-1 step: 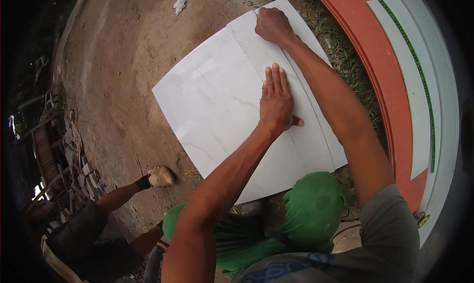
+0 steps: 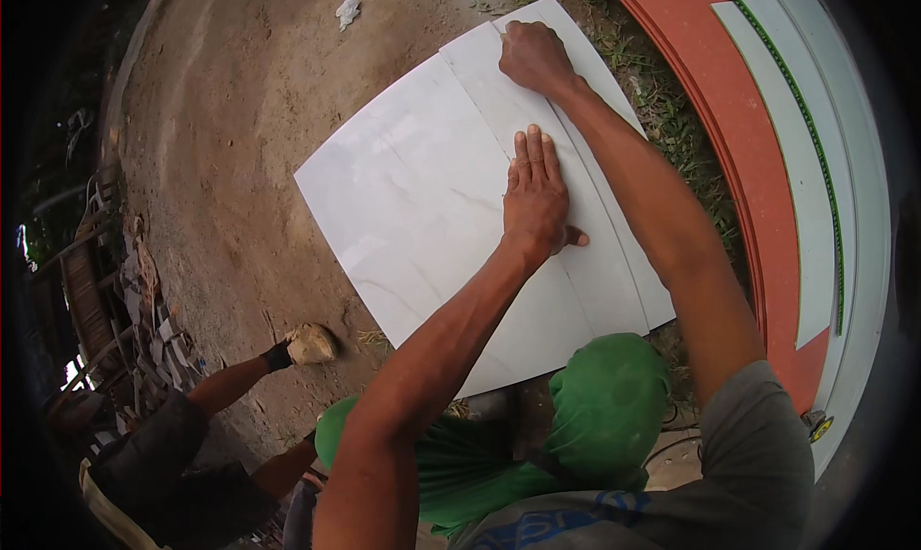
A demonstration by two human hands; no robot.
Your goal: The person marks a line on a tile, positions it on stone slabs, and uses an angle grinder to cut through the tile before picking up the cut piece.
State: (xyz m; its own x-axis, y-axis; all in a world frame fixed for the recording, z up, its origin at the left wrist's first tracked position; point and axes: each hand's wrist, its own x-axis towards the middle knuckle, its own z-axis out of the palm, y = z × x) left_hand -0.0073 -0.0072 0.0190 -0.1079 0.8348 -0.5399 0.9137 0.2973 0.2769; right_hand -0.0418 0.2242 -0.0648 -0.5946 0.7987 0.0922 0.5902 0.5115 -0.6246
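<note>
A large white marbled tile (image 2: 384,214) lies on the dirt with a narrower white strip (image 2: 604,300) along its right part, resembling a straightedge piece. My left hand (image 2: 537,200) presses flat on it, fingers extended and thumb out to the right. Farther forward, my right hand (image 2: 532,56) is curled at the strip's top end, beside its long right edge; whatever it grips is hidden beneath the fingers. My green-clad knees (image 2: 604,406) are at the tile's near edge.
A red panel (image 2: 729,118) and pale boards (image 2: 815,291) border the right, with a yellow tape measure (image 2: 820,425) below. Grass edges the tile. At lower left, another person's gloved hand (image 2: 309,344) rests near the ground beside a scrap pile (image 2: 134,320). White litter (image 2: 347,12) lies beyond.
My right hand has slid a little toward me along the strip's edge. My left hand stays almost exactly in place.
</note>
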